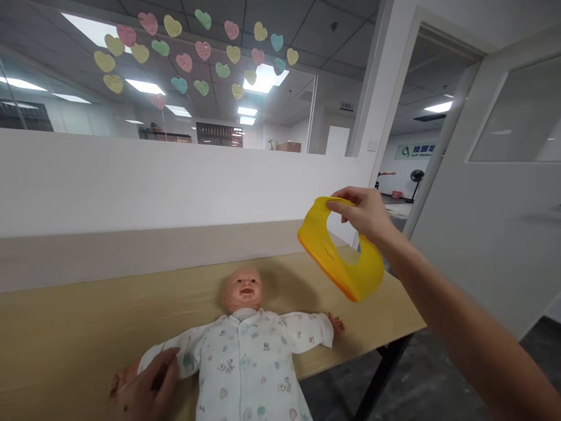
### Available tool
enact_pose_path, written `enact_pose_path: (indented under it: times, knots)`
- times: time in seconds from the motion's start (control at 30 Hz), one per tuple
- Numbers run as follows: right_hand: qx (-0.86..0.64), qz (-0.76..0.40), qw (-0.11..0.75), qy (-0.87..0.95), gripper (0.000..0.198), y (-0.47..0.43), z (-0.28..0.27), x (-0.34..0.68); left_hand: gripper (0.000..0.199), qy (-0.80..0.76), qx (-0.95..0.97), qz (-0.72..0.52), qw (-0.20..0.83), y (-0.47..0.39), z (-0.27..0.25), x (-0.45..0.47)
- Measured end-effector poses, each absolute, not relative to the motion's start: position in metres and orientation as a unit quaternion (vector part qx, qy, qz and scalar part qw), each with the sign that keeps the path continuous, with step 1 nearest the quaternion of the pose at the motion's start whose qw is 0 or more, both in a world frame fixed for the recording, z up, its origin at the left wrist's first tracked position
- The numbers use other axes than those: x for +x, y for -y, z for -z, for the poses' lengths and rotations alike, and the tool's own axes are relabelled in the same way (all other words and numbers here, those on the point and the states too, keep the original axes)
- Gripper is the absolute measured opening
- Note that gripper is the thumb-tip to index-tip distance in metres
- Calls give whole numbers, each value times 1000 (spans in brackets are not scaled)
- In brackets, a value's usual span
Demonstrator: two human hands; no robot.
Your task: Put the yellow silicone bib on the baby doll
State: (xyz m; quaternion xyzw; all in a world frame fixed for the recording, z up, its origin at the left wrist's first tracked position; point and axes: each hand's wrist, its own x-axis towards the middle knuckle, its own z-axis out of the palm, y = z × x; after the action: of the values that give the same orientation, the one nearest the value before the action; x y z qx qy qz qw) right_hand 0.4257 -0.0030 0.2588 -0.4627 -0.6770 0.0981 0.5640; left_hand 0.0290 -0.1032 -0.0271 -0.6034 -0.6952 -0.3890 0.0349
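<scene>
My right hand (366, 213) pinches the top edge of a yellow ring-shaped visor (318, 234) with an orange lower rim, made of soft, bendy material. It hangs tilted in the air above the table's right end, up and right of a baby doll (252, 356). Face up on the table, the doll wears a white printed suit and has both arms spread. Low on the left, my left hand (151, 386) is curled over the doll's sleeved arm, thumb and fingers together. Whether it grips the sleeve or only rests against it is hidden.
The doll lies on a wood-coloured table (109, 310) with a dark metal leg (385, 371). Behind it stands a white partition (175, 181) topped with glass bearing heart-shaped notes. To the right is an open door (491, 234), with a standing fan (416, 176) beyond.
</scene>
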Motion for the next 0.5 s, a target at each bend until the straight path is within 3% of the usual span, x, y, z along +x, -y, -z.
enact_pose_path:
  times: [0.33,0.43,0.5]
  knots:
    - [-562,-139,600,552,19,-84,-219,469,27,673,-614,386,-147,104,17,38]
    - [-588,-147,630,486,22,-98,-196,499,27,671,-622,373,-154,106,13,42]
    - [-628,-140,603,471,24,-105,-171,521,27,678,-615,381,-131,108,17,44]
